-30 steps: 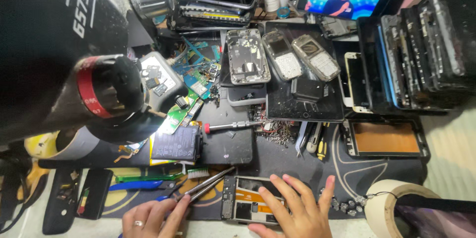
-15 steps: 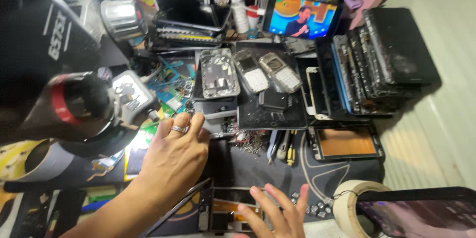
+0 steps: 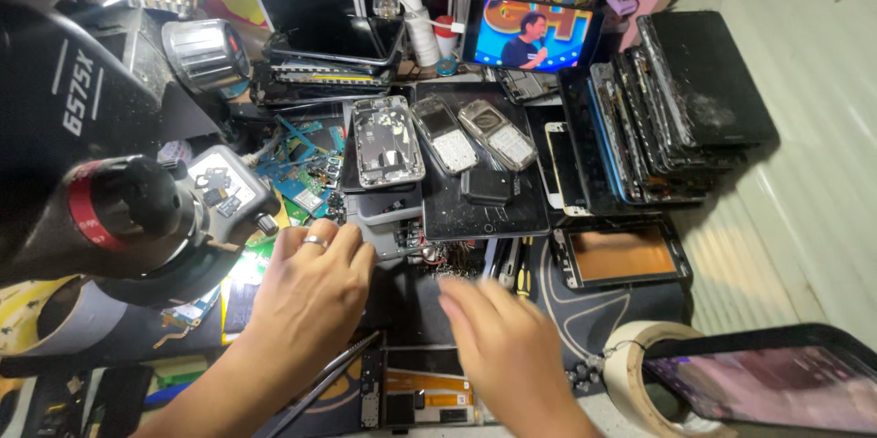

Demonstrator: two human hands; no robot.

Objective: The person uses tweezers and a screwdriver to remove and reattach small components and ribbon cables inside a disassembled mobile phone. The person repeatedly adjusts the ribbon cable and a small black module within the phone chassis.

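At 6 o'clock on the cluttered surface (image 3: 585, 310), both hands reach over a dark mat. Left hand (image 3: 311, 296), ring on one finger, lies palm down with fingers loosely spread, grasping nothing; fingertips touch a grey tray (image 3: 388, 214) at 12 o'clock from it. Right hand (image 3: 502, 337) is blurred, fingers released, empty, hovering above the mat just beside screwdrivers (image 3: 512, 260). Tweezers (image 3: 324, 383) lie at 6 o'clock below the left hand. An opened phone (image 3: 425, 397) lies between the wrists.
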